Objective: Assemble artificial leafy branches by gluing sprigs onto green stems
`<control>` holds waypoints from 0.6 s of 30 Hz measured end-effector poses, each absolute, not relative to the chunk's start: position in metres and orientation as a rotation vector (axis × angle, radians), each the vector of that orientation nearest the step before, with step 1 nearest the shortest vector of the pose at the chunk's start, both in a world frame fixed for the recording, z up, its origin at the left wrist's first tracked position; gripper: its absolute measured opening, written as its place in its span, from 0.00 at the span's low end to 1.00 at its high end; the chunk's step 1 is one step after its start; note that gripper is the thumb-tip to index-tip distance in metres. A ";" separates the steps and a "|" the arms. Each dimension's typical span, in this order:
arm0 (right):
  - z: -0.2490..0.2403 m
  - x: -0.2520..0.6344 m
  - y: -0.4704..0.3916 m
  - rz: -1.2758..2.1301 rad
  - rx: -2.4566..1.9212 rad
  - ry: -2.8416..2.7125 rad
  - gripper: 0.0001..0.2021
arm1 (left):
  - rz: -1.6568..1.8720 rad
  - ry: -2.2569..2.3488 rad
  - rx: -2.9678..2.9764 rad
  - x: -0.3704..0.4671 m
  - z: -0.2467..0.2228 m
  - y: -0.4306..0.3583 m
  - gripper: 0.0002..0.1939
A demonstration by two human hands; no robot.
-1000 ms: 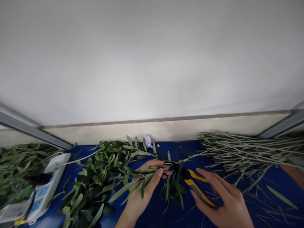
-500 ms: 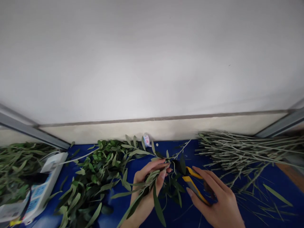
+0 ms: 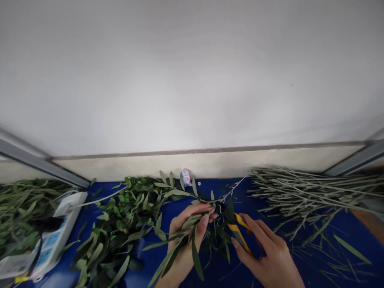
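Observation:
Leafy olive-green sprigs [image 3: 196, 250] are pinched between the thumb and fingers of my left hand [image 3: 187, 236], their leaves fanning over the wrist and toward the wall. My right hand [image 3: 268, 250] is wrapped round yellow and grey pruning shears [image 3: 238, 236], whose handles are spread apart. The dark blades are partly hidden by leaves just right of my left fingertips. A thin pale stem [image 3: 235, 186] sticks out up and to the right from the bunch.
Cut leafy sprigs [image 3: 120, 224] lie left on the blue table [image 3: 144, 252]. Bare stems [image 3: 300, 192] are piled right. A white power strip [image 3: 60, 232] with plugs stands at the left, beside more greenery [image 3: 21, 212]. The wall [image 3: 192, 80] rises behind.
My right hand and the shears have shifted slightly left, nearer my left hand. My left hand still holds the sprigs in nearly the same spot.

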State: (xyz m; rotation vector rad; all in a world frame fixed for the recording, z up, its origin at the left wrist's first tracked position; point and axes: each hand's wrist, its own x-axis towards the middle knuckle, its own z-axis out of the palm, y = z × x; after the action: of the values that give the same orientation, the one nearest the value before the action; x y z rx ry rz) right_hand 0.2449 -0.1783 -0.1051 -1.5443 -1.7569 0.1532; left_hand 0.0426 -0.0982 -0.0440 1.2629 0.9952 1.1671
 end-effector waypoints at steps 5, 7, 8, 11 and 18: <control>-0.109 0.243 -0.178 0.181 -1.547 -1.769 0.23 | 1.169 0.961 1.282 0.041 -0.047 -0.097 0.09; -0.109 0.242 -0.178 0.151 -1.544 -1.775 0.23 | 1.176 0.949 1.292 0.041 -0.049 -0.097 0.09; -0.109 0.242 -0.179 0.131 -1.546 -1.776 0.23 | 1.176 0.944 1.292 0.041 -0.050 -0.097 0.09; -0.108 0.242 -0.179 0.057 -1.540 -1.789 0.23 | 1.181 0.938 1.279 0.042 -0.052 -0.098 0.08; -0.121 0.243 -0.179 0.094 -1.527 -1.750 0.22 | 1.132 1.035 1.247 0.045 -0.046 -0.100 0.11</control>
State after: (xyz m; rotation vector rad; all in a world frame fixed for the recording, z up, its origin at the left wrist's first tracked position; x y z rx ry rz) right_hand 0.2426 -0.1792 -0.1208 -1.5272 -1.7503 0.0942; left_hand 0.0449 -0.0995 -0.0461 1.2468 1.0349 1.1317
